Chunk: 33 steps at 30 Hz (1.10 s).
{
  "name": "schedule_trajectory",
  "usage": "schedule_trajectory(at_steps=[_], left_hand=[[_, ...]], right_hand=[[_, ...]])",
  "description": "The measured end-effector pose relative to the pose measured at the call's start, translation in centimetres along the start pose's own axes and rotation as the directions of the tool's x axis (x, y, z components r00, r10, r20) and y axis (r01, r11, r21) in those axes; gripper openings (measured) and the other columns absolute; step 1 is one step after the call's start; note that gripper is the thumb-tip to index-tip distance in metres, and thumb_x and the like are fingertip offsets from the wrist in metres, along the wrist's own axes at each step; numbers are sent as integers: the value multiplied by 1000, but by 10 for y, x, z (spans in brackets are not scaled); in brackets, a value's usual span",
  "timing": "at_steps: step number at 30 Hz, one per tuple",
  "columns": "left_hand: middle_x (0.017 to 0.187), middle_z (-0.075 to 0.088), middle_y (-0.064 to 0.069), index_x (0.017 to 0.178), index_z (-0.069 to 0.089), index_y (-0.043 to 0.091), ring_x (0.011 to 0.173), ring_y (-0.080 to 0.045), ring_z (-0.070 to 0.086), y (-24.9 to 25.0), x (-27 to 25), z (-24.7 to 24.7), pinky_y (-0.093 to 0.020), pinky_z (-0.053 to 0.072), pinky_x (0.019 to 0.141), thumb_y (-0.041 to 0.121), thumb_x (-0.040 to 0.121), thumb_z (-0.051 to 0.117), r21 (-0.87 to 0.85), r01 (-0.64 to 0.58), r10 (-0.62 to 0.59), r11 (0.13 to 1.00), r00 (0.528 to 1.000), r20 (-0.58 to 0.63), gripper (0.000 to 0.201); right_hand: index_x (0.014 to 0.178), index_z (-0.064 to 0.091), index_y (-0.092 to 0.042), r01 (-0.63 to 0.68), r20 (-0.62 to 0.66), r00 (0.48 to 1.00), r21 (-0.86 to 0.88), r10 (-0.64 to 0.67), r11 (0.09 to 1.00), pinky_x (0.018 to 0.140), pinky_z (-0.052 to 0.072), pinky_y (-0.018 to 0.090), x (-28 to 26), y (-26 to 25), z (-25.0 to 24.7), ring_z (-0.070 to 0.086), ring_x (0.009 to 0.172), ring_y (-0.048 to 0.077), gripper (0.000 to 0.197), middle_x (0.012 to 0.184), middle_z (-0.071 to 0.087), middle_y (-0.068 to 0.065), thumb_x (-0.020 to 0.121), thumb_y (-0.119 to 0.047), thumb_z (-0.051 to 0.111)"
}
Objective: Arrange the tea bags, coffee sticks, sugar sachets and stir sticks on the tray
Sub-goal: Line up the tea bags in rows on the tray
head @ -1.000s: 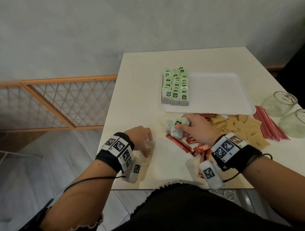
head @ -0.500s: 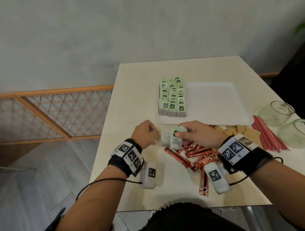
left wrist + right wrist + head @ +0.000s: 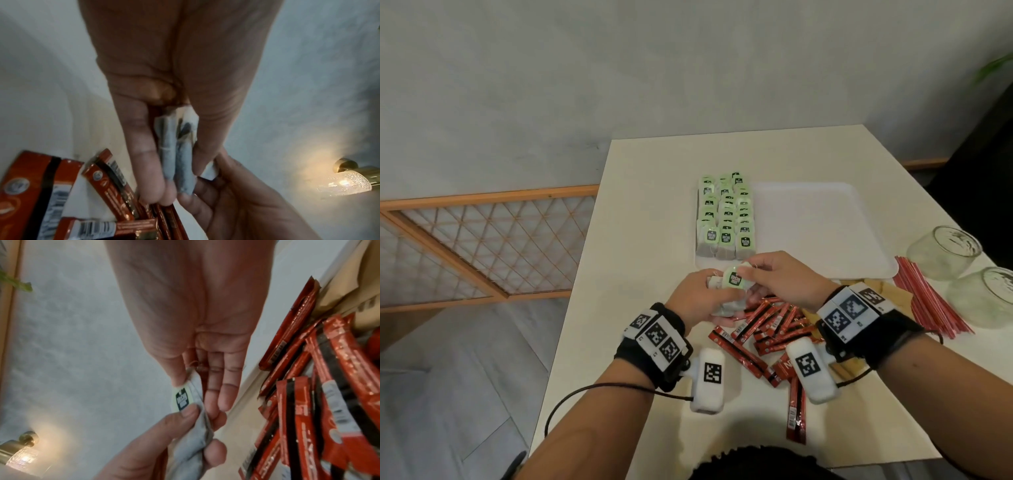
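Note:
Both hands meet just in front of the white tray [image 3: 825,226]. My left hand [image 3: 714,291] pinches a small bunch of grey tea bags [image 3: 176,154] between thumb and fingers. My right hand [image 3: 748,274] pinches the top tea bag [image 3: 734,279] by its green tag [image 3: 183,399]. Three rows of tea bags [image 3: 726,219] fill the tray's left side. Red coffee sticks [image 3: 767,329] lie in a loose heap under the hands. Brown sugar sachets [image 3: 904,298] show partly behind my right wrist. Red stir sticks [image 3: 928,301] lie to the right.
Two empty glass cups [image 3: 941,253] [image 3: 983,294] stand at the table's right edge, beside the stir sticks. The right part of the tray is bare. One coffee stick [image 3: 796,414] lies close to the table's near edge. A wooden lattice rail [image 3: 493,240] stands left of the table.
My left hand has come in from the table's front left and taken hold of the tea bags with the right hand. The bunch has risen slightly toward the tray's near edge.

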<state>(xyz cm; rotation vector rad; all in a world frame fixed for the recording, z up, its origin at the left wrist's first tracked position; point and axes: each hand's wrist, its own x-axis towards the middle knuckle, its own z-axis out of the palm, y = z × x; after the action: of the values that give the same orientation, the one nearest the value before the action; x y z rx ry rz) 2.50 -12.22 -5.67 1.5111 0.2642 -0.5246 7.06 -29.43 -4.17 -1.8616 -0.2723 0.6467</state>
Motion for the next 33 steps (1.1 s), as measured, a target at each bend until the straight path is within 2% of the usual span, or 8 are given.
schedule_trajectory(at_steps=[4,9,15,20,23,26,30,33], left_hand=[[96,74,-17,106,65,8,76,-25,72,2,5,-3,-32,60,61,11,84,75,8,-1,0,1000,1000,9,25],[104,73,-16,115,63,7,74,-23,73,3,10,-5,-33,61,62,15,88,71,-13,-2,1,1000,1000,-21,30],[103,73,-17,111,62,6,69,-23,73,2,15,-6,-31,60,55,18,96,62,-55,-22,16,998,993,-114,20],[103,73,-16,114,62,5,72,-23,73,4,17,-15,-31,60,56,18,96,60,-20,-71,67,997,986,-155,23],[104,72,-17,113,61,4,71,-22,73,7,19,-22,-31,60,56,17,96,59,-14,-85,81,996,981,-177,21],[104,72,-18,112,62,4,69,-22,72,10,20,-29,-31,60,55,16,96,59,-14,-109,103,994,971,-215,20],[105,71,-19,113,61,1,73,-25,73,14,24,-41,-34,61,58,15,95,60,-51,-149,126,987,940,-316,22],[106,69,-17,113,60,1,79,-28,73,17,29,-49,-39,61,64,12,96,59,-74,-154,118,985,926,-359,20]], right_hand=[[113,68,-5,-18,-69,997,25,19,1000,65,57,19,3,-2,-8,70,67,11,24,89,74,6,98,-19,54],[107,70,-15,17,-180,983,4,-16,1000,71,59,28,11,-2,-16,70,74,16,21,95,74,11,99,-23,53],[106,67,-13,31,-303,952,-9,-32,999,74,60,39,21,-2,-20,68,67,24,17,82,68,14,99,-15,51],[106,70,-16,92,-357,931,10,-82,996,69,60,35,26,0,-27,68,67,26,20,79,66,14,96,-9,55],[108,70,-4,75,-315,948,69,-49,995,71,59,29,30,-3,-29,66,68,20,19,81,69,18,94,-14,60],[114,66,-4,67,-238,970,70,-48,995,69,56,17,32,-5,-32,67,69,16,25,88,69,17,89,-8,67],[113,68,-1,64,-179,981,-40,-70,997,71,59,28,40,-1,-34,68,69,21,21,80,69,17,93,-4,60],[104,71,-8,41,-104,993,-109,-52,993,60,57,27,46,0,-29,67,60,19,16,72,69,10,95,-10,59]])
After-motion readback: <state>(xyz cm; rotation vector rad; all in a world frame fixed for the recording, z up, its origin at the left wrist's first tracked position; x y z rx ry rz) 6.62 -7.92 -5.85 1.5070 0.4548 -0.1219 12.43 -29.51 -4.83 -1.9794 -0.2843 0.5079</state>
